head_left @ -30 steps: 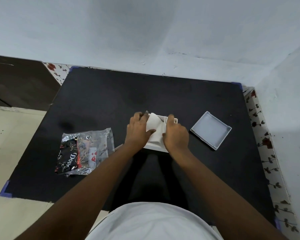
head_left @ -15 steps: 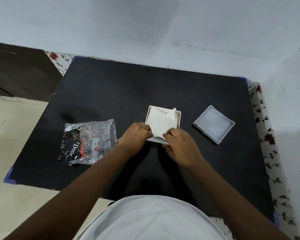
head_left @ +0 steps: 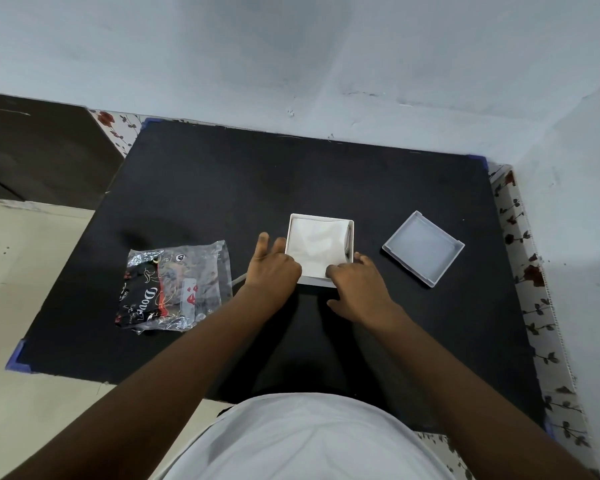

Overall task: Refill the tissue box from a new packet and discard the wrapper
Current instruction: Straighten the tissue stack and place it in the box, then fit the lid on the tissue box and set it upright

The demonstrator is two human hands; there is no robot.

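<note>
A square white tissue box (head_left: 350, 237) stands open in the middle of the black table (head_left: 222, 188), filled with white tissues (head_left: 317, 245) lying flat inside. My left hand (head_left: 272, 268) rests against the box's near left corner with its fingers pressing the tissues' edge. My right hand (head_left: 357, 289) touches the near right corner, fingertips on the tissues. The box's grey lid (head_left: 423, 252) lies upside down to the right. The clear and black printed wrapper (head_left: 174, 285) lies flat to the left of my left hand.
A pale wall runs along the table's far and right sides. Floral-patterned strips (head_left: 534, 289) border the table's right edge. The floor (head_left: 21, 271) and a dark panel (head_left: 39, 150) are on the left.
The tissues' raised corner has gone down and the stack now lies flat inside the box. Both hands stay at the near corners, the left fingers now reaching along the box's left side.
</note>
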